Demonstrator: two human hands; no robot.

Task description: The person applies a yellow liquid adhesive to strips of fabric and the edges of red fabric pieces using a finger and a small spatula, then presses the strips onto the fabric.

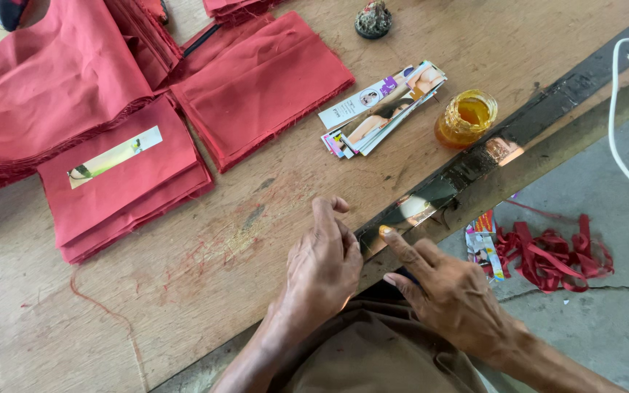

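My left hand (323, 263) rests on the wooden table (205, 276) near its front edge, fingers curled loosely, holding nothing that I can see. My right hand (445, 291) reaches in from the right, its index finger tipped with yellow glue and pressing on a glossy paper strip (415, 209) that lies along the dark metal edge band (518, 131) of the table. A small jar of amber glue (466, 118) stands open beyond the strip. A fanned stack of printed paper strips (380, 109) lies behind it.
Piles of red cloth pieces (260, 80) cover the table's left and back; one pile (121, 182) carries a paper strip on top. A small dark weight (373, 20) sits at the back. Red ribbon scraps (551, 251) and paper offcuts lie on the concrete floor; a white cable (615, 131) hangs right.
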